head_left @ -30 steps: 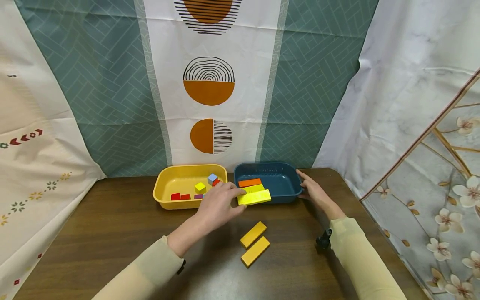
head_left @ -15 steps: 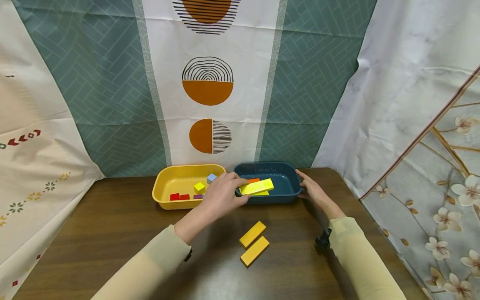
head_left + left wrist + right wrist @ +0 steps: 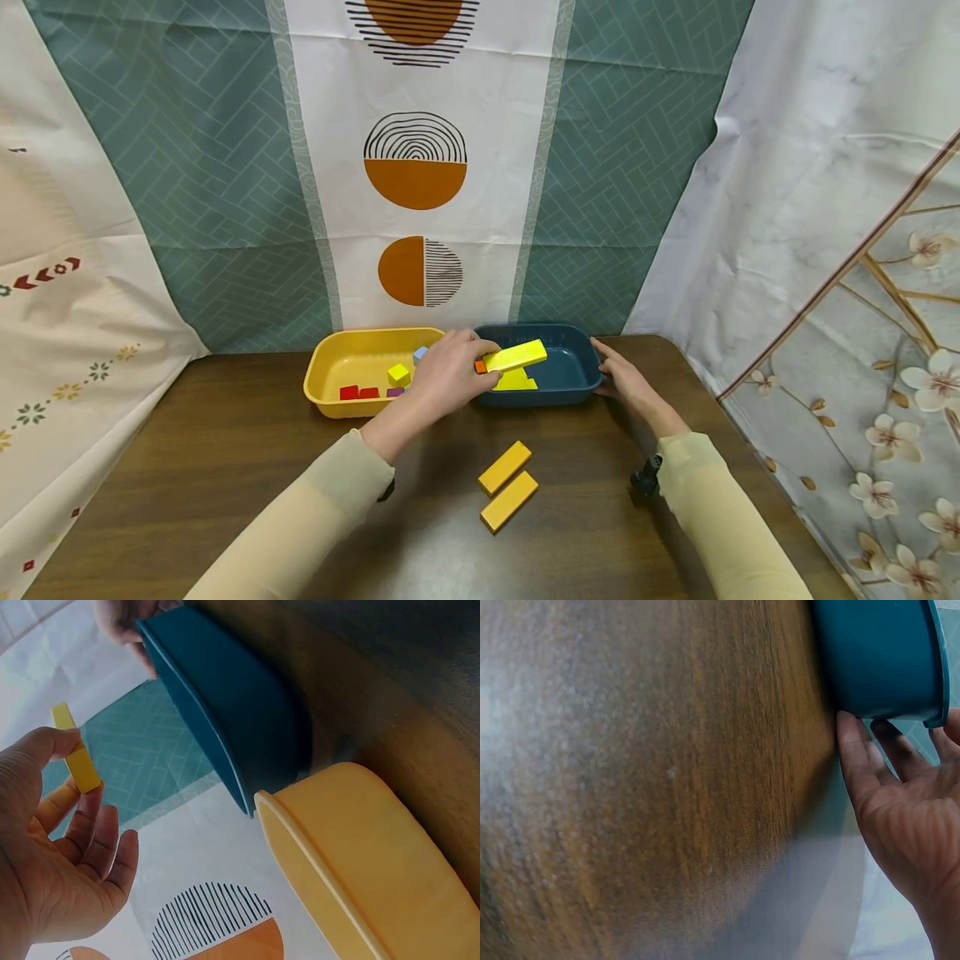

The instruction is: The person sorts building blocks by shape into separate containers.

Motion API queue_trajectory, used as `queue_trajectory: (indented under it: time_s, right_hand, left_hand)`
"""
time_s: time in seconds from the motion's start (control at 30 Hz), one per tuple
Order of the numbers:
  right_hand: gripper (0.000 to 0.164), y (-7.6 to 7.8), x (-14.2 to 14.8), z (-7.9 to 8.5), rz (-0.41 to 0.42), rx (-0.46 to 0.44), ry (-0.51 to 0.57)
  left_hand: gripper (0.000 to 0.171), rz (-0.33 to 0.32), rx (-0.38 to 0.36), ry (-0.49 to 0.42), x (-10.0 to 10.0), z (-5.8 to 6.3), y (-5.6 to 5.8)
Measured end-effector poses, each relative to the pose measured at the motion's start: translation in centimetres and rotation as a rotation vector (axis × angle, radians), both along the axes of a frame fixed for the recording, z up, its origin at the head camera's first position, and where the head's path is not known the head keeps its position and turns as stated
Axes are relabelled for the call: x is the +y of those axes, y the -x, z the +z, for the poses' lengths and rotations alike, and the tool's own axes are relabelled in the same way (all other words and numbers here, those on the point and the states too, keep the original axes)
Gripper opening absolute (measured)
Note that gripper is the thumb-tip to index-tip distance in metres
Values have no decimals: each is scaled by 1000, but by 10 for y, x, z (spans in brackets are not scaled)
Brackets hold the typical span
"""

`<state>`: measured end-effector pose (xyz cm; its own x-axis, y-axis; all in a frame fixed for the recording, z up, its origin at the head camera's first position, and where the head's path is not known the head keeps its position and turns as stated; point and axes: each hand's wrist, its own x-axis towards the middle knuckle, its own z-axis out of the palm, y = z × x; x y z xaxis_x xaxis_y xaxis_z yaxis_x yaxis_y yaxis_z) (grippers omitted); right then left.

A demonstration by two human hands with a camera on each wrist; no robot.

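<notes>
My left hand (image 3: 450, 371) pinches a yellow rectangular block (image 3: 517, 357) between thumb and fingers, raised over the left part of the dark blue tray (image 3: 555, 398). The left wrist view shows the held block (image 3: 86, 771) tilted, with the other fingers loosely bent. Beneath it in the tray lie yellow blocks (image 3: 513, 382) and an orange block (image 3: 480, 367), partly hidden by hand and block. At the tray's right end rests my right hand (image 3: 633, 387). Its fairly straight fingers (image 3: 855, 754) touch the outer end wall in the right wrist view; the thumb is near the rim.
A yellow tray (image 3: 330, 406) stands left of the blue one, holding small cubes, among them a yellow cube (image 3: 398, 375) and red ones (image 3: 348, 392). Two orange-yellow blocks (image 3: 505, 468) lie side by side on the brown table (image 3: 225, 467). Patterned cloth (image 3: 240, 208) hangs behind.
My left hand has carried the yellow block from the blue tray's front left further back, over the tray, its right end now tipped up. The right hand has stayed at the tray's end.
</notes>
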<state>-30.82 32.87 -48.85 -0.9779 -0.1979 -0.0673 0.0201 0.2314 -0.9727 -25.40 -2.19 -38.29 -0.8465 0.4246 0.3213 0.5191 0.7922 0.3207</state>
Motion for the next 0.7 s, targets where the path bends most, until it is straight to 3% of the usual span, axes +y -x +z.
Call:
queue_trajectory:
  time_s: [0.7]
  right_hand:
    - [65, 2, 0, 0, 14, -3, 19]
  left_hand:
    - [42, 60, -73, 52, 12, 3, 25]
